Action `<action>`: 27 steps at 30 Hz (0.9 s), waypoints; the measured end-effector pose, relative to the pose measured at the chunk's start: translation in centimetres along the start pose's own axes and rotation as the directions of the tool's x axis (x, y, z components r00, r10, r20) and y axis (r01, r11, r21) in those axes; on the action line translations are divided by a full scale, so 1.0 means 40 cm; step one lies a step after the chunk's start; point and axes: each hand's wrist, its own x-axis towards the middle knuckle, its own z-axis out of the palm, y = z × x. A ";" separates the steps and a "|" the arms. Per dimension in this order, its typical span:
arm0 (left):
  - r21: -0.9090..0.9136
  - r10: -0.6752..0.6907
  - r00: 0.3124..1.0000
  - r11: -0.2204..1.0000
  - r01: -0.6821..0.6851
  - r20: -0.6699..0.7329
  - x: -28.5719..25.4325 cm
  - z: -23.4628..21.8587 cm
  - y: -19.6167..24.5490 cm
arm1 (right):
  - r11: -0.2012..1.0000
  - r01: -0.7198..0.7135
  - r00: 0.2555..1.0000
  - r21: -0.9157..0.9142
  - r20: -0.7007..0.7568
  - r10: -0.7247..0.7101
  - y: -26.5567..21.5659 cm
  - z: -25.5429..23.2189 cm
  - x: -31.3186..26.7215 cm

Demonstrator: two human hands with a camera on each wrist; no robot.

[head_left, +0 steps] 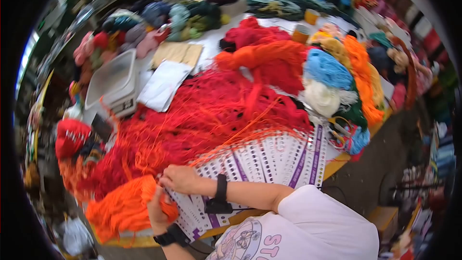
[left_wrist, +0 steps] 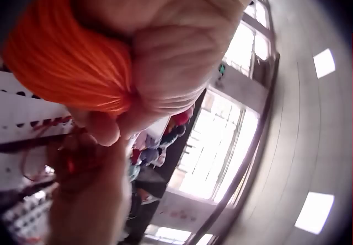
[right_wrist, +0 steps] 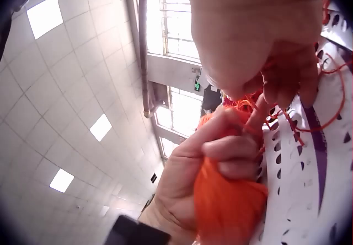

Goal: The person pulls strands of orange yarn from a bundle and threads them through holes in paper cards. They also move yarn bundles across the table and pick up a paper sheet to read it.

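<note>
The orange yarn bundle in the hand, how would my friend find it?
Start at the big table piled with yarn, then look at its near edge beside the white card with holes. The left hand grips the orange yarn bundle; it is bright orange, while the heap beside it is red.

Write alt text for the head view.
A person's left hand grips an orange yarn bundle while the right hand pinches strands at a white hole-punched card. Red and orange yarn covers the table behind.
</note>
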 end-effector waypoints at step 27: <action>0.042 0.217 0.959 0.973 -0.229 0.184 0.027 -0.066 0.146 | 0.987 0.076 0.898 -0.143 -0.421 -0.130 0.017 -0.224 0.349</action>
